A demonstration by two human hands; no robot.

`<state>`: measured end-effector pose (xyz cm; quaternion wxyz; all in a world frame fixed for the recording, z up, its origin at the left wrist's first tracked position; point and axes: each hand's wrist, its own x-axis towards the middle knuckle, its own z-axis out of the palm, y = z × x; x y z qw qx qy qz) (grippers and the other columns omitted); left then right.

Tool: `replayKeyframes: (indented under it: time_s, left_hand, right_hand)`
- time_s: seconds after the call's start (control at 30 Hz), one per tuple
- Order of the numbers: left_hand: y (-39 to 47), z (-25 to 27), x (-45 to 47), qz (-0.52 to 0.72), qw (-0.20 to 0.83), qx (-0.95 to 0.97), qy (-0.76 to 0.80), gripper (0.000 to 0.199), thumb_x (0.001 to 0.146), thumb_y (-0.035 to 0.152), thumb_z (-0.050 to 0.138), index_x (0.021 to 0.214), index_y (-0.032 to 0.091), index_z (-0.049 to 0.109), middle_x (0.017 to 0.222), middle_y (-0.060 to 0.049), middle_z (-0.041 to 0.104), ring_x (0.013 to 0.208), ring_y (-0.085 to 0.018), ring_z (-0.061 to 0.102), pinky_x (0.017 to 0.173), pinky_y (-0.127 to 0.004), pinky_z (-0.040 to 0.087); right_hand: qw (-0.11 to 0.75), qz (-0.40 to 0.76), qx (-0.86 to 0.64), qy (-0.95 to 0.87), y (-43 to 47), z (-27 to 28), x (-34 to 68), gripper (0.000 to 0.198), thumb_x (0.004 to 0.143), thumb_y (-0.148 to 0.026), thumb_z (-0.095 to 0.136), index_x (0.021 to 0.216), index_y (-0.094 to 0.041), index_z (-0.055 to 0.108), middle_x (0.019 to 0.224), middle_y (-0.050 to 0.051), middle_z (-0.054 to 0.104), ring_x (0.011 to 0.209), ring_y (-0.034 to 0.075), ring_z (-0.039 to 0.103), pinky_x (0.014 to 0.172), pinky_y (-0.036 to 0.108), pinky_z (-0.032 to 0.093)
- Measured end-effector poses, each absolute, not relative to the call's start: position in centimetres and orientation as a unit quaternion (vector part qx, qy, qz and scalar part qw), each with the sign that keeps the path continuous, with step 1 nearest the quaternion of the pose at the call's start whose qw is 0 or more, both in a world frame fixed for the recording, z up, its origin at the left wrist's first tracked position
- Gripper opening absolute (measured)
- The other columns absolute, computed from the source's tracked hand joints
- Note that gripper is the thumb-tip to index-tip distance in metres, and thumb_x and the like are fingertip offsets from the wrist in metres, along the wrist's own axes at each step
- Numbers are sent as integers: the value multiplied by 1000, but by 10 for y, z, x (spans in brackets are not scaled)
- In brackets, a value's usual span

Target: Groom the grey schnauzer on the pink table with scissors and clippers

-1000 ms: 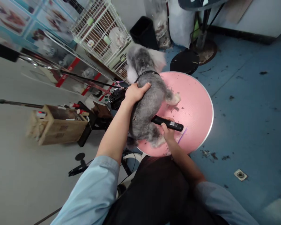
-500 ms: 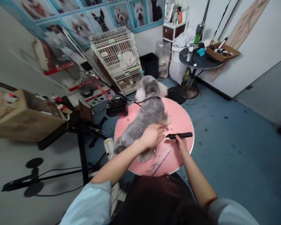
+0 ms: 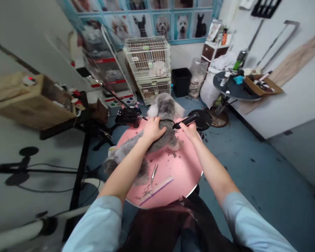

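A grey dog with white ears point(image 3: 166, 105) is on the round pink table point(image 3: 185, 171), its head turned away from me. My left hand point(image 3: 153, 129) lies over its shoulders just behind the black collar point(image 3: 167, 120), thumb towards me and fingers curled over the far side. In my right hand point(image 3: 189, 130) is a black hair clipper point(image 3: 186, 121), its head against the right side of the dog's neck. Nearer to me, a pair of scissors point(image 3: 153, 175) and a purple-backed comb point(image 3: 157, 190) lie on the table among tufts of cut hair.
A black grooming arm point(image 3: 115, 95) reaches in from the left towards the dog. Behind stand wire cages point(image 3: 148, 63) and a black bin point(image 3: 181, 81). A small dark table point(image 3: 232, 84) with a box of tools point(image 3: 265, 84) is at the back right. Hair litters the blue floor.
My left hand has moved forward from the dog's side onto its shoulders. My right hand has carried the clipper from the table's right side to the dog's neck. The view has turned.
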<state>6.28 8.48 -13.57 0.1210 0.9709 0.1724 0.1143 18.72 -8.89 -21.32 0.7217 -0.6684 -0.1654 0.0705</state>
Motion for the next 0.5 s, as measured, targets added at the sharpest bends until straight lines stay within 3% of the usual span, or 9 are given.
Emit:
replayKeyframes:
  time_s: [0.1,0.23,0.4,0.5]
  left_hand:
    - [80,-137,60,135,116,967,185,28,86,31,69,111,18,71,127,-16,70,123,-32,65,114,-46,50]
    - [63,-138,51,127,109,963,213,12,88,26,67,95,19,73,143,-17,64,131,-33,62,116,-49,49]
    - [36,-138,38,111,87,969,201,11,88,22,69,89,19,79,153,-17,60,144,-36,55,124,-56,40]
    - [27,-132,47,94,80,964,234,21,95,29,65,86,18,81,141,-16,70,127,-35,67,114,-54,49]
  right_hand:
    - [686,142,-683,-208,-89,-230,187,32,67,-51,78,65,-25,58,59,-1,65,57,18,60,54,30,51]
    - [682,192,-665,-237,-99,-240,188,33,71,-57,72,70,-25,64,69,3,73,64,21,66,61,34,56]
    - [662,245,-639,-306,-93,-229,206,31,66,-52,79,68,-24,66,68,4,73,65,22,67,63,35,57]
    - [667,277,-621,-305,-90,-227,229,32,68,-54,78,68,-24,67,57,0,66,51,17,57,49,30,49]
